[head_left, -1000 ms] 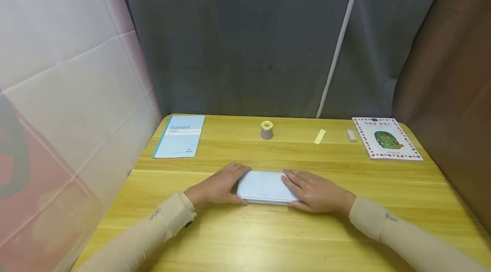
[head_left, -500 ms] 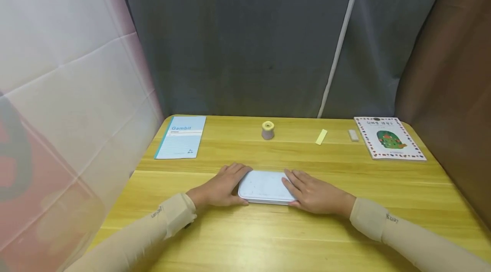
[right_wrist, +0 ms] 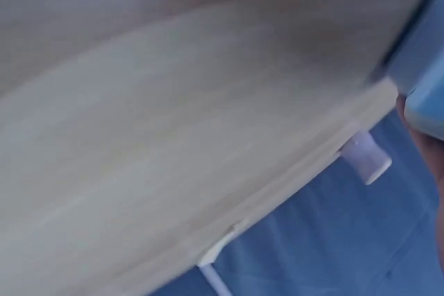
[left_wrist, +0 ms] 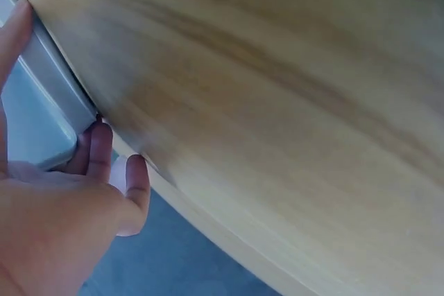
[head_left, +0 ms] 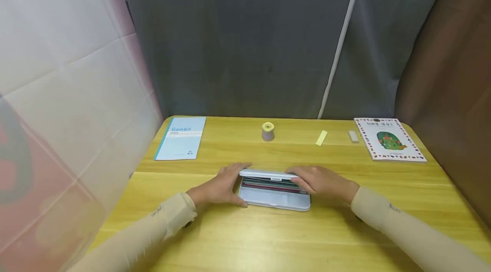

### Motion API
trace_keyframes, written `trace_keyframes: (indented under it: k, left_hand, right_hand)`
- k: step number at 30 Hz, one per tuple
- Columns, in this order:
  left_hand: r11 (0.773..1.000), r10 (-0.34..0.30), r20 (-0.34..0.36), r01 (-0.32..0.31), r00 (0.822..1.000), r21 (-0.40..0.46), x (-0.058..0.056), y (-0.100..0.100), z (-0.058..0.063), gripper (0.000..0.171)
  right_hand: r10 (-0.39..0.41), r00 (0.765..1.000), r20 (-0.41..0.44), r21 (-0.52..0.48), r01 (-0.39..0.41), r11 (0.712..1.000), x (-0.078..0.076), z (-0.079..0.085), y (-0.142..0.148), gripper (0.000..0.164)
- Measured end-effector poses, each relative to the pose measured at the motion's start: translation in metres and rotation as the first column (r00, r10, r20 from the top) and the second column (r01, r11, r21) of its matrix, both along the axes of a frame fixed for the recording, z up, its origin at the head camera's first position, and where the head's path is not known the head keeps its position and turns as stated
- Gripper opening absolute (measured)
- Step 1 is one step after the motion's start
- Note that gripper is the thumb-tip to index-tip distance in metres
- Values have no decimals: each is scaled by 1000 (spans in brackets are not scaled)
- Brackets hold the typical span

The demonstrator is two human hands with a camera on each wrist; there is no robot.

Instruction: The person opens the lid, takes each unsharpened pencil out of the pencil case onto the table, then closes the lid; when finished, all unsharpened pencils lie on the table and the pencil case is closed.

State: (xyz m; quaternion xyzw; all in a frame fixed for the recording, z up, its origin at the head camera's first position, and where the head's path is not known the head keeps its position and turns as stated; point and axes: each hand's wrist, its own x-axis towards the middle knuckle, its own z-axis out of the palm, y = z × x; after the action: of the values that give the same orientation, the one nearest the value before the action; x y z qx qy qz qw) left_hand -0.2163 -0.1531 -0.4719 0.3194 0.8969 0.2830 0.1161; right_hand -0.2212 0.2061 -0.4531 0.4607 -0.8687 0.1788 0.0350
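Note:
In the head view a pale blue pencil case [head_left: 264, 198] lies on the wooden table, its lid [head_left: 261, 173] tilted up along the front. Dark green and red pencil-like sticks [head_left: 264, 184] show inside, behind a bare pale front section. My left hand [head_left: 220, 186] holds the case's left end, thumb at the front corner and fingers at the back. My right hand [head_left: 326, 183] grips the raised lid at its right end. The left wrist view shows the left fingers round the case's end. Mostly out of the right wrist view, the right hand [right_wrist: 431, 157] shows at the case's edge.
Behind the case stands a small yellow-topped, spool-shaped object [head_left: 268, 132]. A Gambit notebook [head_left: 179, 142] lies at the back left. Towards the back right are a yellow strip [head_left: 321, 138], a whitish block [head_left: 353, 137] and a picture-covered book [head_left: 391, 140]. Curtains surround the table [head_left: 268, 242].
The pencil case was closed; its lid has now swung up partway in my right hand, baring the contents. My left hand has stayed at the left end.

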Motion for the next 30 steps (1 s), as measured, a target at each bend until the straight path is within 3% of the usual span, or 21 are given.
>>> trace_keyframes:
  k: [4,9,14,18,21,26,30]
  left_hand:
    - [998,48,13,-48,999,34,-1,0,2,140]
    - [996,73,-14,-72,997,44,1,2,0,156]
    - [997,75,-41,-74,996,35,4,2,0,158]
    - [998,67,-50,-66,997,23,6,2,0,149]
    - [999,48,-51,-48,998,-3,7,2,1,132]
    - [999,27,-57,-28,998,-33,6,1,1,105]
    - [999,34,-47,-36,998,-24,6,2,3,101]
  right_hand:
    - [-86,985,149,-137,106,985,-16,7,-3,18]
    - [-233,961,150,-256,265,930,-36,3,-7,12]
    - [-371,911,182,-310,411,857,-56,5,-12,15]
    - [-437,862,257,-250,496,832,-71,6,-15,19]
    - [-482,822,304,-161,543,824,-80,2,-17,22]
    - [-521,794,314,-72,567,820,-89,-4,-21,23]
    - [-548,768,332,-37,591,806,-92,-5,-24,23]
